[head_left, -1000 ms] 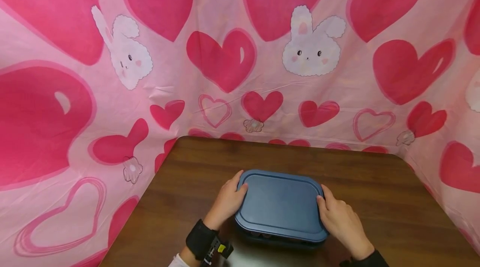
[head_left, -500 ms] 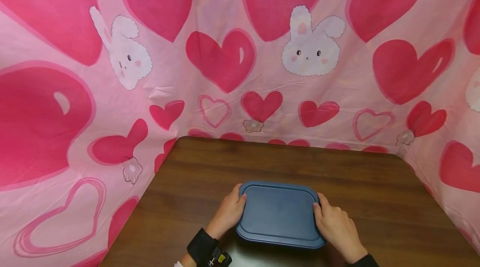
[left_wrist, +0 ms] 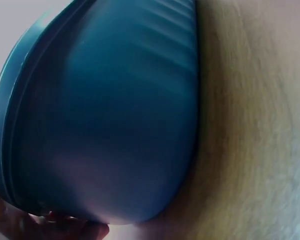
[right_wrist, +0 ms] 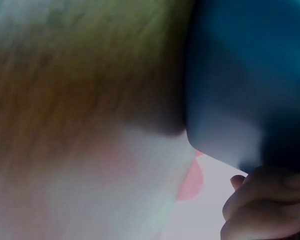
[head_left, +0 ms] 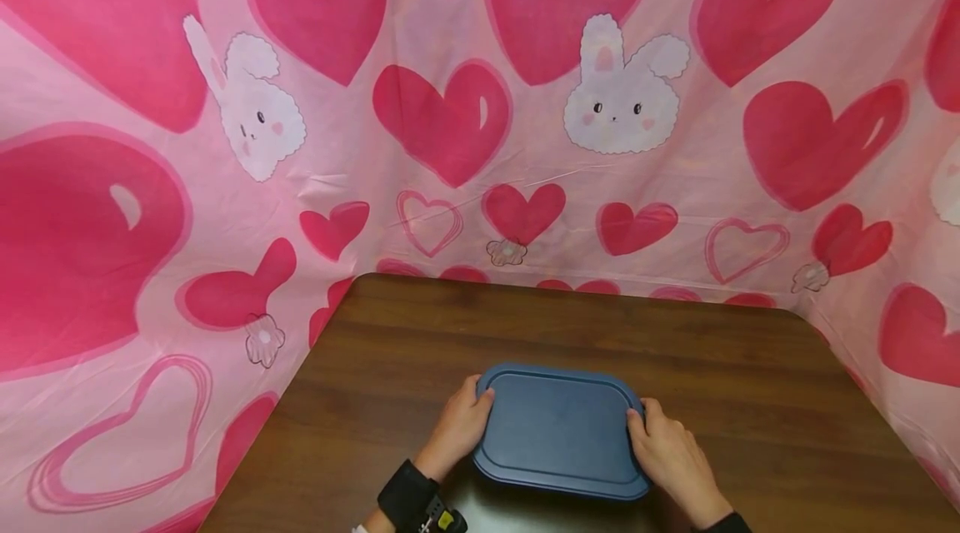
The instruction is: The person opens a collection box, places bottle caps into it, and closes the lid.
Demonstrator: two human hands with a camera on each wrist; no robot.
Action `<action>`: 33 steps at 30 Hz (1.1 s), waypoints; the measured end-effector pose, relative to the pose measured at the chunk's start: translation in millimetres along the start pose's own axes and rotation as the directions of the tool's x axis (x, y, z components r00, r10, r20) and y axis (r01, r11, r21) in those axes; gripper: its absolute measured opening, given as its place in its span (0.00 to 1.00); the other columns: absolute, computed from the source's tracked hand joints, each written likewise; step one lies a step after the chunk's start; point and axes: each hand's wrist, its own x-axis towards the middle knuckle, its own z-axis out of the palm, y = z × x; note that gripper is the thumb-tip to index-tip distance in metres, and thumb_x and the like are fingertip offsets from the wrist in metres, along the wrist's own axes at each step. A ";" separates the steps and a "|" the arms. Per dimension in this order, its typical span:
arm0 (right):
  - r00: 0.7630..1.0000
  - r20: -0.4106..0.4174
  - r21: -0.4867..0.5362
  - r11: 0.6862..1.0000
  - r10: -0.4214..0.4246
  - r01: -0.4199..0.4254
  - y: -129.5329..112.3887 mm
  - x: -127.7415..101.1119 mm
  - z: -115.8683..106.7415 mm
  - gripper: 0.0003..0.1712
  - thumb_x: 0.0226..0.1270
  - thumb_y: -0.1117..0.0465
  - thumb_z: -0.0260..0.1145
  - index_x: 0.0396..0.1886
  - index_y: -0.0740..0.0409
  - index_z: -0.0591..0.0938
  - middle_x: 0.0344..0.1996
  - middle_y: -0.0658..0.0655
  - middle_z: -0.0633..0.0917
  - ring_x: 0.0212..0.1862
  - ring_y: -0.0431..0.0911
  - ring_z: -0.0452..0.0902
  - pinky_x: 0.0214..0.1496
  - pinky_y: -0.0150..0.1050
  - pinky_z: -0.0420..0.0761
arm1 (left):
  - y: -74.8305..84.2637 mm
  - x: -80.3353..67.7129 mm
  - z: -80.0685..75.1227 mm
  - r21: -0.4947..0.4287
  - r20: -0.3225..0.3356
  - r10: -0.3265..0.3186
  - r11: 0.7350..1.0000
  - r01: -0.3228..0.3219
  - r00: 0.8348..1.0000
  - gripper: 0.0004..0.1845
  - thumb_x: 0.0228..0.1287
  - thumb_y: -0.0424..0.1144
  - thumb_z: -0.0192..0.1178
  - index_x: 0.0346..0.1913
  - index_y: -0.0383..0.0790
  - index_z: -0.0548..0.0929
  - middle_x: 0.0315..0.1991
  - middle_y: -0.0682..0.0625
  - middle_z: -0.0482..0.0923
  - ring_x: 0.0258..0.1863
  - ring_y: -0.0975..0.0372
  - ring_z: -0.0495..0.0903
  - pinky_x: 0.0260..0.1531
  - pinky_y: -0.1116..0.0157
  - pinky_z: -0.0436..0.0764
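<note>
A blue rectangular container (head_left: 558, 429) with a flat blue lid sits on the brown wooden table (head_left: 570, 325), near its front edge. My left hand (head_left: 459, 425) grips the container's left end, thumb on the lid's rim. My right hand (head_left: 666, 450) grips the right end the same way. The left wrist view shows the container's ribbed side wall (left_wrist: 105, 115) against the table (left_wrist: 255, 125), with fingertips (left_wrist: 65, 231) under its lower corner. In the right wrist view the container (right_wrist: 250, 75) fills the upper right, and curled fingers (right_wrist: 265, 210) hold its corner.
A pink cloth printed with red hearts and white rabbits (head_left: 622, 92) hangs round the table's far, left and right sides. A black wrist strap (head_left: 408, 495) sits on my left wrist. Bare tabletop lies behind and beside the container.
One second ago the container was held slightly above the table and nearer the camera. It has come down onto the tabletop, with both hands still on its ends.
</note>
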 end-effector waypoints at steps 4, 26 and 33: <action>1.000 0.016 0.044 0.999 0.001 -0.002 3.9 3.0 3.2 0.31 0.80 0.49 0.50 0.64 0.73 0.70 0.54 0.78 0.80 0.49 0.68 0.82 0.47 0.61 0.80 | -1.2 -0.2 1.3 -0.002 -0.018 -0.022 1.000 0.022 1.000 0.26 0.77 0.44 0.52 0.64 0.24 0.71 0.59 0.29 0.77 0.60 0.38 0.76 0.59 0.40 0.73; 0.992 0.124 0.222 0.974 0.008 -0.036 9.6 8.7 9.9 0.30 0.83 0.48 0.42 0.65 0.70 0.66 0.50 0.70 0.80 0.48 0.57 0.78 0.47 0.53 0.77 | -9.7 1.0 8.8 -0.159 -0.013 -0.103 0.982 0.100 0.995 0.27 0.79 0.47 0.48 0.68 0.30 0.71 0.64 0.32 0.74 0.65 0.40 0.71 0.65 0.39 0.67; 0.990 0.141 0.218 0.974 0.023 -0.054 9.2 8.0 9.2 0.28 0.83 0.48 0.42 0.60 0.70 0.66 0.44 0.67 0.79 0.43 0.55 0.77 0.42 0.47 0.75 | -7.5 4.1 10.7 -0.168 -0.017 -0.118 0.979 0.113 0.993 0.24 0.78 0.42 0.48 0.66 0.28 0.72 0.65 0.31 0.72 0.66 0.39 0.69 0.66 0.39 0.64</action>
